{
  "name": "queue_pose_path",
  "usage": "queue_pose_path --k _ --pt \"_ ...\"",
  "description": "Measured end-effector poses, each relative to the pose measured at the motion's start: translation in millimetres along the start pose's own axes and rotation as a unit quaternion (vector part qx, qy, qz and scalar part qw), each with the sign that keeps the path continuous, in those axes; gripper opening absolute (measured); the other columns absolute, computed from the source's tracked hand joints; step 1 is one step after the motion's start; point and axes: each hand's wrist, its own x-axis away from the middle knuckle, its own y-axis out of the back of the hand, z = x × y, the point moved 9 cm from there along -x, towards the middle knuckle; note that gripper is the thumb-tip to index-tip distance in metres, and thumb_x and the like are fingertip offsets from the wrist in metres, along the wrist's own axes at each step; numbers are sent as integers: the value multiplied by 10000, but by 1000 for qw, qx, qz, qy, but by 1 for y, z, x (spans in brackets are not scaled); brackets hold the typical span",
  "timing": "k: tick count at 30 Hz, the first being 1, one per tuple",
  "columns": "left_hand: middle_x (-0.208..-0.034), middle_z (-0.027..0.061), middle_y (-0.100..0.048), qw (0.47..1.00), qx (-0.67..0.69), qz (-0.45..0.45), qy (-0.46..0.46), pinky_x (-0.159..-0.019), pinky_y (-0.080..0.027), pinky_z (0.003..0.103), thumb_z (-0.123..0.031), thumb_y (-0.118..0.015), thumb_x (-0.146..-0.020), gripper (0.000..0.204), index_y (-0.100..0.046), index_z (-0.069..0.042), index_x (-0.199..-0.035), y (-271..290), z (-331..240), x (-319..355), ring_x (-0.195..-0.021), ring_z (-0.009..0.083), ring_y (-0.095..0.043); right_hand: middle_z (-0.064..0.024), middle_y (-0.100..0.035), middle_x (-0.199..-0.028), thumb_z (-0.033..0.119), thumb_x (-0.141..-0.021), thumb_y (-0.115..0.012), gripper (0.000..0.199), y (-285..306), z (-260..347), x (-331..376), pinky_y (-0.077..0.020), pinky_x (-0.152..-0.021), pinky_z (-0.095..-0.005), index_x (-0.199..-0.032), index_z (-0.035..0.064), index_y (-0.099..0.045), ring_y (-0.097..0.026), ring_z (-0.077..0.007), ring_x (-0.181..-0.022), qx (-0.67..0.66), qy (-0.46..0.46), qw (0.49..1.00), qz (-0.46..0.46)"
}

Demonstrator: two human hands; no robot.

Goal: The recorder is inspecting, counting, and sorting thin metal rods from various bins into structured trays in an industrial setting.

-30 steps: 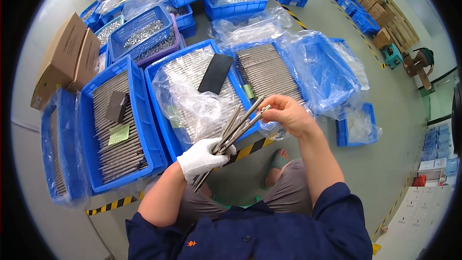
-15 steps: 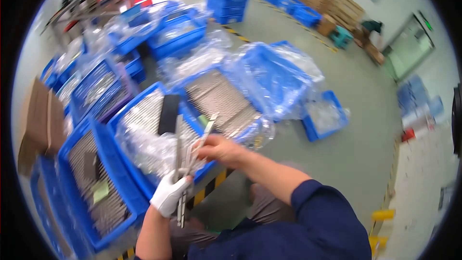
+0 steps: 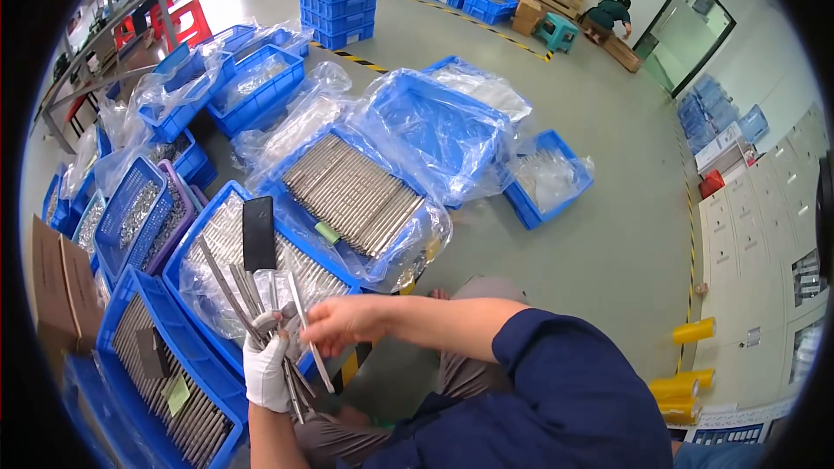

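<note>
My left hand (image 3: 268, 373), in a white glove, is closed around a bundle of narrow metal strips (image 3: 233, 297). Their upper ends fan apart and their lower ends stick out below the palm. Bare and just to its right, my right hand (image 3: 346, 323) pinches a single bright metal strip (image 3: 298, 300) that slants beside the bundle. Beyond both hands, a blue bin (image 3: 181, 252) holds rows of similar strips, crumpled clear plastic and a flat black slab (image 3: 259, 234). Farther off, a plastic-lined bin contains neatly laid metal rods (image 3: 347, 193) and a small green piece (image 3: 327, 233).
At lower left, another blue bin (image 3: 198, 352) holds strips, a dark block (image 3: 153, 353) and a pale green note (image 3: 176, 394). A cardboard box (image 3: 65, 287) stands left. A plastic-lined bin (image 3: 434, 135) and a smaller bin (image 3: 549, 178) lie farther right. Another person (image 3: 606, 16) bends down near the door.
The strips in my left hand have spread into a wider fan. My right hand has come lower and closer to my body with its strip. The whole view has shifted, showing more of the room.
</note>
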Motion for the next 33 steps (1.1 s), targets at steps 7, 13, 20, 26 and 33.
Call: queue_pose_path --k 7,13,20,26,33 --pt "-787 27 -558 998 2 34 54 -529 -410 189 -55 -627 -733 273 -522 -55 -985 4 22 -2 -627 83 -518 -31 -576 -727 241 -793 -584 186 -10 -21 -7 -452 -599 -246 -843 70 -528 -552 -109 -646 9 -61 997 54" --pt "-762 16 -548 998 -59 4 36 -528 -405 191 -33 -605 -738 251 -517 -77 -968 13 12 -3 -595 91 -508 -35 -610 -794 258 -782 -597 222 -42 -57 5 -471 -641 -271 -882 74 -524 -587 -138 -710 16 -151 983 108" --pt "-782 21 -507 997 -79 2 -6 -584 -425 229 -36 -497 -760 193 -502 -47 -953 26 -3 -15 -669 107 -508 -36 -607 -841 148 -729 -635 192 -55 -31 31 -447 -701 -237 -874 29 -596 -554 -92 -772 130 -91 978 137" --pt "-744 3 -523 947 -234 154 158 -565 -398 207 -92 -535 -767 155 -555 -47 -914 -22 35 18 -631 69 -473 -85 -581 -879 120 -825 -524 146 70 96 46 -485 -696 -278 -943 34 -520 -576 -172 -827 -29 228 958 -171" --pt "-795 24 -569 892 -366 250 89 -687 -415 255 -153 -501 -755 214 -581 -72 -935 -37 23 19 -743 101 -507 -98 -561 -913 150 -830 -519 198 43 112 43 -463 -764 -335 -984 28 -499 -554 -205 -856 7 261 964 -53"
